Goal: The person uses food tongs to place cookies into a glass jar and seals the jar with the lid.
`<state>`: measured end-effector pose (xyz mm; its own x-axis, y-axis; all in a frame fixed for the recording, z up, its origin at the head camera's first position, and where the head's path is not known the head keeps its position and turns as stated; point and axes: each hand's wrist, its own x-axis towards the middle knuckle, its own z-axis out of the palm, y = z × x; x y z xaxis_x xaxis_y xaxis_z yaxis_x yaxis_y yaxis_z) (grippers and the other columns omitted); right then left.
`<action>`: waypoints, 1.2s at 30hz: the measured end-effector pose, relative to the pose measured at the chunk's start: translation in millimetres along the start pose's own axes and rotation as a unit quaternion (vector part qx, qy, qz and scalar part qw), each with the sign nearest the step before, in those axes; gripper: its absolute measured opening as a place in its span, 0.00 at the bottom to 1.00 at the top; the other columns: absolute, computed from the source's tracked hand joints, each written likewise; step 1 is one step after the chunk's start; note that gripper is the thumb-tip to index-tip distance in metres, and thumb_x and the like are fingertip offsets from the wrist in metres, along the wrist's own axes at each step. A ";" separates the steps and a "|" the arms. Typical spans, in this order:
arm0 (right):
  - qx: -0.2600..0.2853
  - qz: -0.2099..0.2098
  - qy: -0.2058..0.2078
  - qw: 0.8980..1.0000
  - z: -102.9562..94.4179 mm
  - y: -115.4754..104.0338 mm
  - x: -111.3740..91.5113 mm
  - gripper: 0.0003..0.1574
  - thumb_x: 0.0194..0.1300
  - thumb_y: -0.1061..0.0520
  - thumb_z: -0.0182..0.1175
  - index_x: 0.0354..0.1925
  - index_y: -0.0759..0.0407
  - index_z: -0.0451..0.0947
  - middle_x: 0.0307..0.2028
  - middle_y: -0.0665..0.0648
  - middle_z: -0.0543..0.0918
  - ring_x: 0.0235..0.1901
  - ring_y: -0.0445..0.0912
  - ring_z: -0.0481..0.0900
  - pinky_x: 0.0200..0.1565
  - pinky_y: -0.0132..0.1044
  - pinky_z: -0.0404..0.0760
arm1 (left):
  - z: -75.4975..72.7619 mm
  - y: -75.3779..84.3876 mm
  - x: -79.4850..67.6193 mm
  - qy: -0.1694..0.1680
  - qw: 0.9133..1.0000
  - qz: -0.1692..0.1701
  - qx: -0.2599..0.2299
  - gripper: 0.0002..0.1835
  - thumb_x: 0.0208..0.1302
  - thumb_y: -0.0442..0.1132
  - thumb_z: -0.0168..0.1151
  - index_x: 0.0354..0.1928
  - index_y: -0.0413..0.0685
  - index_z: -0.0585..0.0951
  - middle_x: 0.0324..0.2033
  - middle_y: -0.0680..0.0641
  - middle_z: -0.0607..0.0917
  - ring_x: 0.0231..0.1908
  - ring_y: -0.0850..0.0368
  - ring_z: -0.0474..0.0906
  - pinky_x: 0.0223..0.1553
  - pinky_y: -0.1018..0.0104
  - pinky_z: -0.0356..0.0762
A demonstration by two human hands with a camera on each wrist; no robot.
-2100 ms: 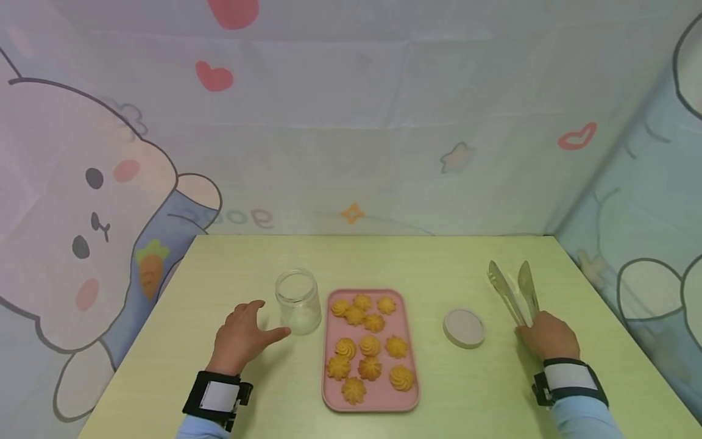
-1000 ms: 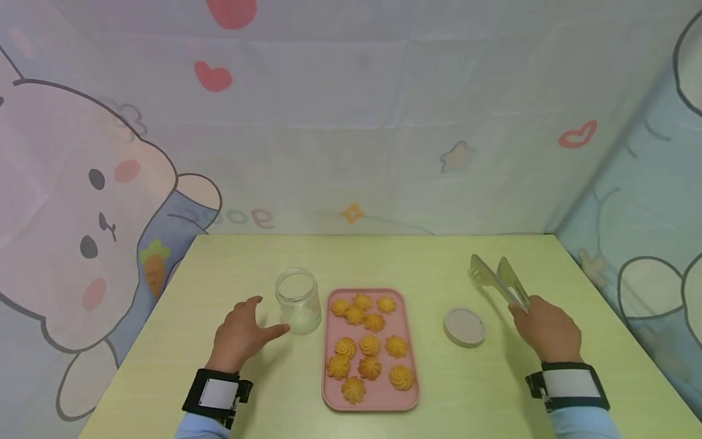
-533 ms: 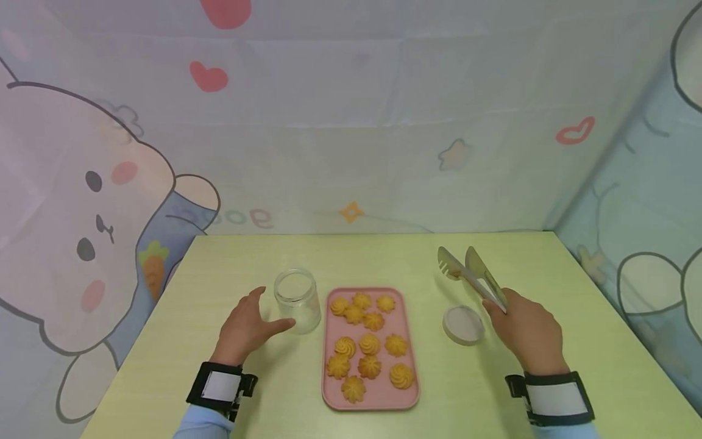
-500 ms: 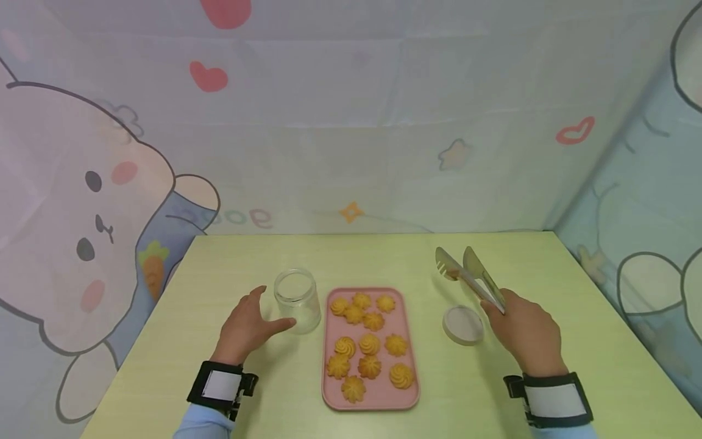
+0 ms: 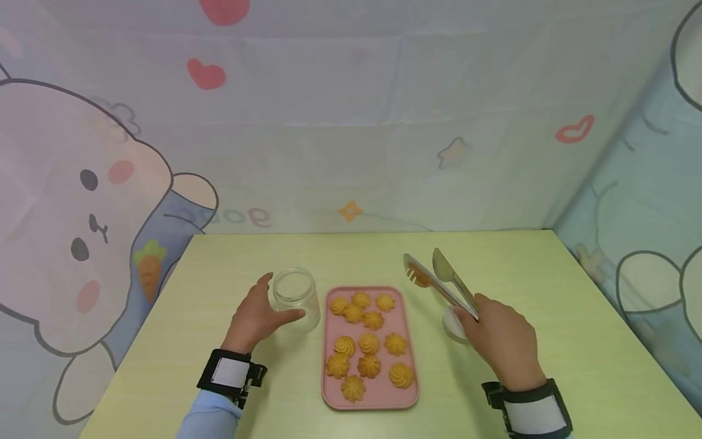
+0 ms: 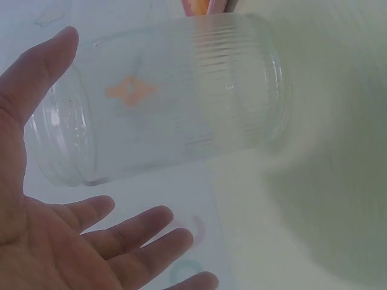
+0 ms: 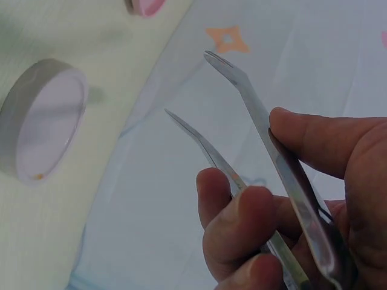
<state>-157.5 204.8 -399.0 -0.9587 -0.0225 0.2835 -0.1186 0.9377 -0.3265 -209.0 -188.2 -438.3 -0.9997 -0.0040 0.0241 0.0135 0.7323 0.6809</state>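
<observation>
My right hand grips metal tongs, their two arms spread apart with nothing between the tips. In the right wrist view, thumb and curled fingers lie on opposite arms of the tongs. My left hand is beside an uncapped clear glass jar, thumb and fingers spread around its near left side. The left wrist view shows the jar with nothing in it. Between the hands lies a pink tray bearing several piped yellow cookies.
A round whitish lid lies on the pale yellow table right of the tray, partly hidden by the right hand and tongs. A printed cloth backdrop rises behind the table's far edge.
My right hand has lifted the tongs from the table's right side and carried them left, toward the tray. My left hand has shifted slightly right, closer around the jar.
</observation>
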 end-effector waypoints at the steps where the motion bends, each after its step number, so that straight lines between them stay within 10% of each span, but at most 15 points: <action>1: 0.000 -0.001 -0.002 1.000 0.7 -1.7 0.0 0.22 0.63 0.45 0.60 0.24 0.58 0.68 0.15 0.54 0.70 0.13 0.47 0.66 0.12 0.38 0.60 | 1.0 -0.2 1.4 -0.002 1.000 -0.001 -0.005 0.59 0.43 0.58 0.74 0.71 0.39 0.54 0.63 0.31 0.66 0.59 0.36 0.65 0.52 0.38 0.65; 36: 0.018 -0.028 -0.089 0.996 12.5 -28.6 0.3 0.13 0.62 0.46 0.59 0.29 0.54 0.75 0.16 0.50 0.72 0.15 0.43 0.66 0.15 0.35 0.62 | 28.6 -12.4 15.3 0.038 0.996 0.036 -0.070 0.51 0.42 0.56 0.75 0.65 0.43 0.61 0.57 0.38 0.75 0.52 0.43 0.72 0.47 0.49 0.72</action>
<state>-157.6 173.6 -400.9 -0.9807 -0.1373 0.1394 -0.1784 0.9203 -0.3481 -225.1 -177.9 -467.3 -0.9916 -0.0101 0.1290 0.0939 0.6300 0.7709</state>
